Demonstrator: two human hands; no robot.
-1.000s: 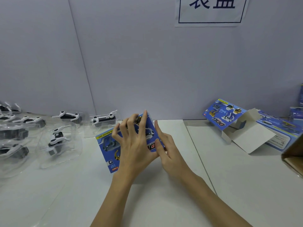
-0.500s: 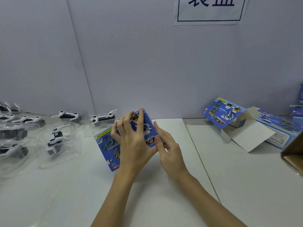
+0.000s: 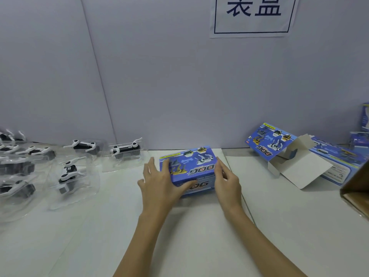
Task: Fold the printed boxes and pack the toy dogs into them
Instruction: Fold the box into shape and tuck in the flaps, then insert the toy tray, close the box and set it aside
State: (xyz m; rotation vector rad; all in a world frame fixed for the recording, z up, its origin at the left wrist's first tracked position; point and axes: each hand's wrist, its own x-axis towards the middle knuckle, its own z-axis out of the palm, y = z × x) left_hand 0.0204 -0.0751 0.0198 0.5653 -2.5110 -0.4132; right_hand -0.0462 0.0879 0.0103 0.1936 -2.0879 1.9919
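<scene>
A closed blue printed box (image 3: 191, 166) lies flat on the white table (image 3: 199, 226) near the back wall. My left hand (image 3: 159, 182) holds its left end, fingers over the top and thumb along the front face. My right hand (image 3: 227, 178) grips the right end with curled fingers. Black-and-white toy dogs in clear plastic trays lie to the left: one (image 3: 124, 149) close to the box, another (image 3: 83, 145) behind it, a third (image 3: 67, 173) nearer me, and several more at the left edge.
An unfolded printed box (image 3: 269, 142) with white flaps open lies at the back right, on top of more blue boxes (image 3: 339, 154). A brown carton corner (image 3: 357, 188) juts in at the right edge. A paper sign (image 3: 251, 15) hangs on the wall.
The box stood tilted on end between my hands; now it lies flat on the table, and my hands have moved apart to its two ends.
</scene>
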